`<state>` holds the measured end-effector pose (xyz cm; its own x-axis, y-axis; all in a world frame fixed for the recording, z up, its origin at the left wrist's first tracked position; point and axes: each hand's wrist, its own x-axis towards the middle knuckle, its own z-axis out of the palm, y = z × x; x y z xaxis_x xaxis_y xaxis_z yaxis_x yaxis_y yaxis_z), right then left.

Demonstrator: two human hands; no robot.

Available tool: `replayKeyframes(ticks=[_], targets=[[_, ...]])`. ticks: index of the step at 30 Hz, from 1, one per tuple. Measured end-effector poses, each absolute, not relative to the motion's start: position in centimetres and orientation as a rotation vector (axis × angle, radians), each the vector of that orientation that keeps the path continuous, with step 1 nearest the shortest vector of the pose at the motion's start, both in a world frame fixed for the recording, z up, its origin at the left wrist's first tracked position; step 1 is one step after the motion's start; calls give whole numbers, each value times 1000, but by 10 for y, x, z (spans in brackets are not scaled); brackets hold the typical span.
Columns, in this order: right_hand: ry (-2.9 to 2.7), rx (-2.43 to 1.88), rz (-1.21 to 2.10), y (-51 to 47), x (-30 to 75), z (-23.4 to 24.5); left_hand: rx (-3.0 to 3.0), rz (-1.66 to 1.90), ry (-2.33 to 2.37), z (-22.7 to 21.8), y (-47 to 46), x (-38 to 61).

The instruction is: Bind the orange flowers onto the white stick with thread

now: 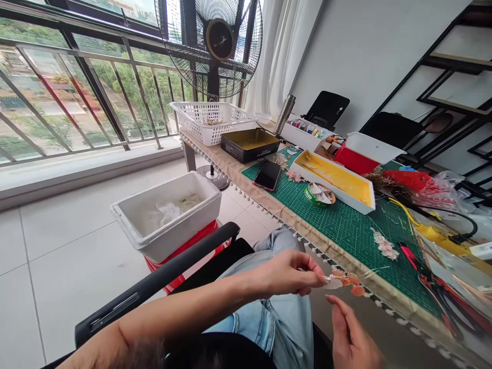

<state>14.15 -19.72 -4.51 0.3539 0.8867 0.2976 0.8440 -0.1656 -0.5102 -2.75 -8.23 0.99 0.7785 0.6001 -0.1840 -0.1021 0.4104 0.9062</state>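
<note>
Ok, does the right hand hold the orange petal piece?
No, the left hand pinches the orange petal piece, and the right hand is apart below it.

Long table (230, 166) under a beige cloth (246, 192), pom-pom fringe along the near edge. Far end: white perforated basket (209, 120), black box (249, 144) lined in yellow, steel flask (285, 114), white box of small bottles (302, 136). Green cutting mat (346, 236) over the cloth; on it, black phone (266, 175), yellow-lined white tray (332, 179), round green tin (320, 195), pale pink floral spray (385, 244), red-handled tool (409, 256).
</note>
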Motion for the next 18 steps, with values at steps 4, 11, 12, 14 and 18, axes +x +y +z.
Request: replayKeyframes(ticks=[4, 11, 12, 14, 18], targets=[[-1620, -1958, 76, -186, 159, -54, 1140, 523, 538, 13, -84, -28], [-1766, -1880, 80, -168, 169, -59, 1339, 555, 565, 16, -90, -30], [-1796, -1869, 114, -166, 169, -57, 1382, 553, 579, 17, -91, -32], [-1845, -1854, 190, -159, 169, -51, 1505, 565, 616, 19, -94, -35], [-1961, -1806, 387, -136, 172, -26, 1798, 627, 524, 26, -99, -44]])
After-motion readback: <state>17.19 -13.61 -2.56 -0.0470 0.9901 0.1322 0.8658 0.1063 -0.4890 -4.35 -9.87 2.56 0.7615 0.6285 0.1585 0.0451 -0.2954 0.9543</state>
